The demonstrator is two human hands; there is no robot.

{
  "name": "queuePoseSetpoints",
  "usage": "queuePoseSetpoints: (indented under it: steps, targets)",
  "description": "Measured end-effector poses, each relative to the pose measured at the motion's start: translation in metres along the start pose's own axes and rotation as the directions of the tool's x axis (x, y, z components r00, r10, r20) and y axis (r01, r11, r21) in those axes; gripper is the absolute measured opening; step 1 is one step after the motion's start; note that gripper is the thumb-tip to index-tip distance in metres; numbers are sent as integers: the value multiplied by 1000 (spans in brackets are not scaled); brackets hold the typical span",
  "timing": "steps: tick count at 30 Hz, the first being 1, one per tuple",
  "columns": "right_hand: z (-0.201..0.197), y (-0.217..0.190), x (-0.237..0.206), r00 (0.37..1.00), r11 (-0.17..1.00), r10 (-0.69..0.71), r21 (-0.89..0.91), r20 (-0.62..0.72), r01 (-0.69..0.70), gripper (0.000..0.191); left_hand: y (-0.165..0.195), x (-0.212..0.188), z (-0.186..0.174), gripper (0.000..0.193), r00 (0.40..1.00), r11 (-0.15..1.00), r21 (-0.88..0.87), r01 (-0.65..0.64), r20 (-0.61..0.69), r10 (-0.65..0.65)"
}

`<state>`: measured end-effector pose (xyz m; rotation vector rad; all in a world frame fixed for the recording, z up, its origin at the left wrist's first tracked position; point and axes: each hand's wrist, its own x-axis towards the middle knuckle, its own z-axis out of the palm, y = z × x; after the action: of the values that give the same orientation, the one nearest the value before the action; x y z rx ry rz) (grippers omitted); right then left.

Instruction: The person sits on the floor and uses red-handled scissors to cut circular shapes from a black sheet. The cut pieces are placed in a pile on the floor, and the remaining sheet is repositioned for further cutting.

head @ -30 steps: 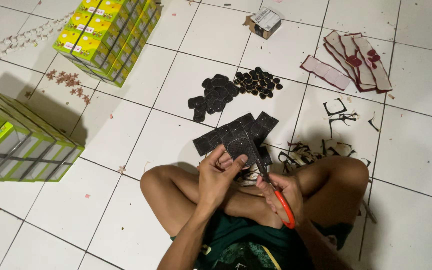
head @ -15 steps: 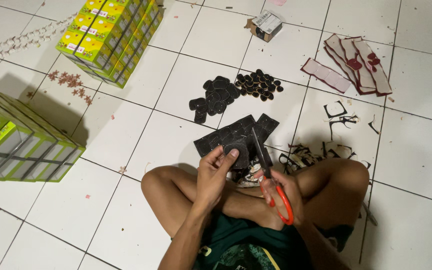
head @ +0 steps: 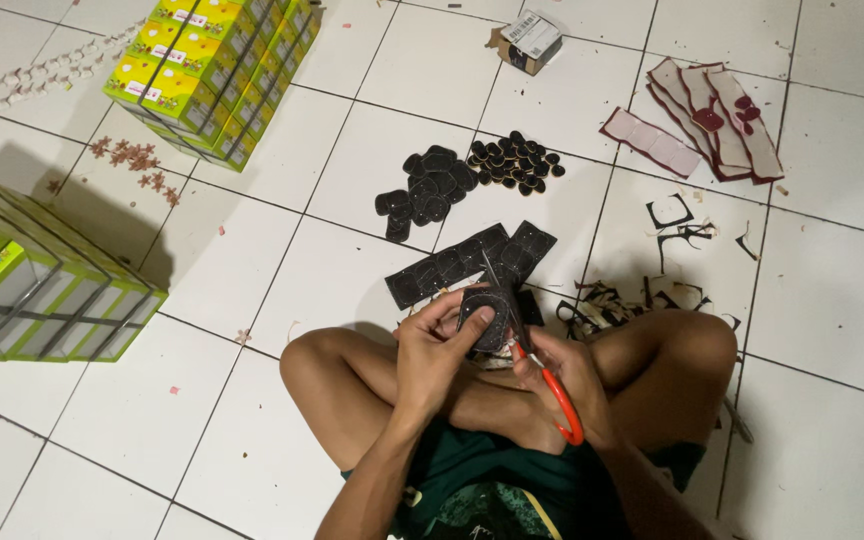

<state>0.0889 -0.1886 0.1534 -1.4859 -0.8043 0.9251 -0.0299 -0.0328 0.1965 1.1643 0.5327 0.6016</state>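
— So, what have your hands got hold of?

— Well, my left hand (head: 434, 350) pinches a small black rounded piece (head: 484, 312) between thumb and fingertips, held up over my crossed legs. My right hand (head: 562, 375) is clenched around the orange handles of the scissors (head: 535, 368), and the blades angle up against that piece's right edge.

— And what lies around you?

— Just beyond my knees lie black sheets (head: 472, 262) on the white tiled floor (head: 252, 250). Farther out sit a pile of cut black pieces (head: 427, 185) and a heap of smaller round ones (head: 514, 160). Black offcuts (head: 612, 305) lie to my right, stacked yellow-green boxes (head: 217, 70) up on my left.
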Motion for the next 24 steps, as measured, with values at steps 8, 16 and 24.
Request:
queuePoseSetpoints:
  steps: [8, 16, 24]
  targets:
    - [3, 5, -5, 994, 991, 84, 109, -64, -77, 58, 5, 1, -1, 38, 1000, 1000, 14, 13, 22, -14]
    - [1, 8, -7, 988, 983, 141, 123, -55, -134, 48, 12, 7, -6, 63, 997, 997, 62, -36, 73, 31]
    - [1, 14, -8, 960, 969, 243, 67, -136, -236, 29, 1, 12, -14, 63, 996, 995, 89, -44, 76, 38]
